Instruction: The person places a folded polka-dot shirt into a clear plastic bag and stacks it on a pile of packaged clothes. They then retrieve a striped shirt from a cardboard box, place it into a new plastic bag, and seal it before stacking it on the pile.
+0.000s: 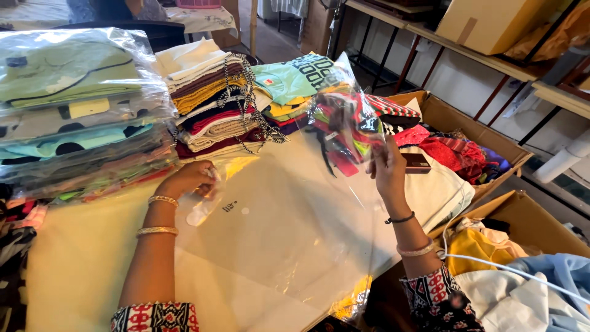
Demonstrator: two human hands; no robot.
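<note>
On the cream table top, a large clear plastic bag is spread flat & is gripped at two edges. The left hand is closed on the bag's far-left edge, fingers curled down w/ a crumpled bit of film pinched under them; two gold bangles are seen on that wrist. The right hand is raised off the table, fingers pinched on the bag's upper-right edge, so that side of the film is lifted up & tilted in front of the clothes behind it. A black band & a pale bangle are worn on the right wrist.

Behind the left hand, a stack of folded cloth pieces in cream, maroon, mustard & red is seen, w/ a black-and-white cord draped over it. To the far left, a pile of packed garments in clear bags is stacked. Behind the lifted film, folded teal & yellow shirts are seen. To the right, an open cardboard box is filled w/ red & mixed fabrics
</note>
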